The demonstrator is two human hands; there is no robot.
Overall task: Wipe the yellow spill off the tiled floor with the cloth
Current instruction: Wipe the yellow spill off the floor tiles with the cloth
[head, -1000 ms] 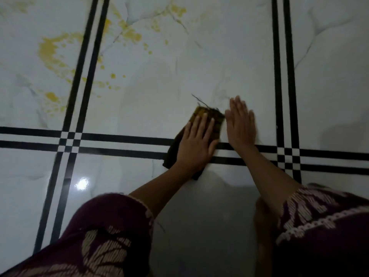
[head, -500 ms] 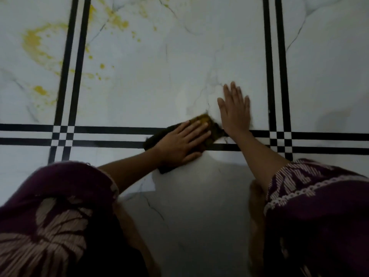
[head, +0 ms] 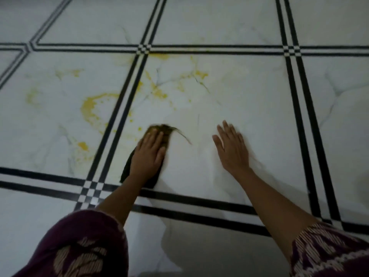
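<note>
A dark cloth (head: 127,166), stained yellow at its far end, lies on the white tiled floor (head: 249,100). My left hand (head: 148,154) presses flat on the cloth with straight fingers. My right hand (head: 231,145) rests flat on the bare tile to the right of the cloth, apart from it. The yellow spill (head: 89,107) spreads over two tiles beyond and left of the cloth, with more patches (head: 200,73) further away. A loose thread trails from the cloth's far end.
Double black lines (head: 117,120) run between the tiles and cross in small chequered squares (head: 90,191). My dark patterned sleeves (head: 79,246) fill the bottom corners. A shadow lies on the floor between my arms.
My left hand has pushed the cloth forward and left, off the near black lines onto the tile near the spill. The two hands are now further apart. The view has lifted.
</note>
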